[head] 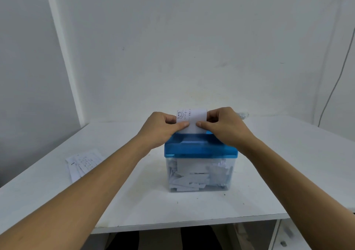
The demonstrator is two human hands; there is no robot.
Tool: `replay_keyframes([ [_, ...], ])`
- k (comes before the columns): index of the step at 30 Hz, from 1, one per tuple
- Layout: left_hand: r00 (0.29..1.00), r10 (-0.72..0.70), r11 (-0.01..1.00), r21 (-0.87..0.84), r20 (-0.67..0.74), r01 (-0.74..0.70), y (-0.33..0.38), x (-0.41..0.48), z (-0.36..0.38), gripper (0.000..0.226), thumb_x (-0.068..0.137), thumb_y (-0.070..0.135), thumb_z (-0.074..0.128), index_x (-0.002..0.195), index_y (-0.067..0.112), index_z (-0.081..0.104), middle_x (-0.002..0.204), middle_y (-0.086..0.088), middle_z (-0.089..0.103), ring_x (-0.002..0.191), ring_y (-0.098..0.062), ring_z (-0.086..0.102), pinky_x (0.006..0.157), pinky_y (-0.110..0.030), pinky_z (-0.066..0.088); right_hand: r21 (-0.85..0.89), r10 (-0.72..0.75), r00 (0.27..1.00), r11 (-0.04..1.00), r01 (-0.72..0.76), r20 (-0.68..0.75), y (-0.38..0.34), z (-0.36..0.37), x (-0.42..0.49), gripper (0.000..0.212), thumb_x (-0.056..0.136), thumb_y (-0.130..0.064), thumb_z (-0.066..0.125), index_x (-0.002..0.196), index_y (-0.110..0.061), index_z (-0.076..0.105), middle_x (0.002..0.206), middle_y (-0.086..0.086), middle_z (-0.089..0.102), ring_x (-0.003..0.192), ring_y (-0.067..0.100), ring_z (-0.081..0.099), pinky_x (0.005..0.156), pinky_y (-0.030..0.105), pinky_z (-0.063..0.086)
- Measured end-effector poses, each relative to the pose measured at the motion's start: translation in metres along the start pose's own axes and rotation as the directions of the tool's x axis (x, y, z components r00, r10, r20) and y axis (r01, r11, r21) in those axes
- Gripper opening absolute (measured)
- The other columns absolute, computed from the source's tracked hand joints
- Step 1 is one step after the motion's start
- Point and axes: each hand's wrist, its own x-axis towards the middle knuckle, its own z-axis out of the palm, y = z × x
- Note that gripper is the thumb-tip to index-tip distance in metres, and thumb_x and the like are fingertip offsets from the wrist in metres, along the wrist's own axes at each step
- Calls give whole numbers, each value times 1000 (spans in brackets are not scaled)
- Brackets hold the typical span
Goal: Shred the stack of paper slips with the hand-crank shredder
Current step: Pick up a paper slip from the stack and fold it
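A hand-crank shredder (pixel 200 148) with a blue lid and a clear bin stands at the middle of the white table (pixel 192 207). The bin holds several white paper strips (pixel 194 175). A printed white paper slip (pixel 193 116) stands upright over the lid's top. My left hand (pixel 163 127) pinches its left edge, and my right hand (pixel 223 125) pinches its right edge. The slip's lower end is hidden behind my thumbs and the lid. The crank is hidden behind my right hand. A stack of paper slips (pixel 82 163) lies on the table to the left.
White walls close the table in at the back and left. A thin cable (pixel 334 88) hangs down the wall at the right. A crumpled whitish thing (pixel 243 114) lies at the back of the table behind my right hand. The table's front edge runs below the shredder.
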Motion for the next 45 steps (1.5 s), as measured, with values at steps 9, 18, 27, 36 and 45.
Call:
replay_keyframes([
  [9, 992, 130, 989, 67, 1, -130, -18, -2, -2, 10, 88, 38, 75, 92, 28, 76, 102, 20, 70, 96, 2, 63, 74, -12, 49, -139, -16, 998, 990, 24, 54, 1, 2, -3, 33, 87, -42, 72, 92, -10, 76, 88, 7, 75, 83, 26, 68, 79, 44, 60],
  [18, 998, 64, 998, -8, 28, -64, -19, 1, -4, 5, 91, 31, 74, 95, 30, 75, 96, 18, 73, 86, 4, 66, 66, -7, 46, -175, 1, 998, 985, 10, 66, -3, 1, -4, 25, 88, -39, 73, 95, -15, 76, 90, 2, 74, 83, 21, 68, 81, 42, 59],
  [27, 995, 93, 994, 59, -39, -91, -18, -4, 1, 16, 94, 36, 69, 91, 21, 72, 94, 17, 68, 85, 4, 60, 58, -3, 41, -151, 9, 999, 989, -2, 44, -4, 0, -3, 22, 91, -33, 70, 84, -12, 72, 79, 5, 68, 70, 15, 57, 61, 22, 46],
  [36, 996, 76, 995, 73, -38, -73, -18, -5, 2, 9, 93, 32, 71, 95, 24, 70, 102, 13, 67, 95, 2, 58, 72, -11, 41, -176, -15, 1000, 984, 18, 17, 1, -1, 0, 19, 92, -28, 69, 87, -10, 71, 85, 5, 71, 84, 22, 65, 72, 29, 54],
  [45, 999, 33, 999, 42, -21, -32, -15, -5, 4, 13, 96, 33, 67, 101, 21, 70, 107, 10, 66, 91, -3, 57, 73, -19, 42, -134, 44, 999, 990, -42, 11, -1, -2, -2, 28, 88, -28, 73, 81, -1, 72, 77, 16, 67, 62, 13, 49, 60, 27, 44],
])
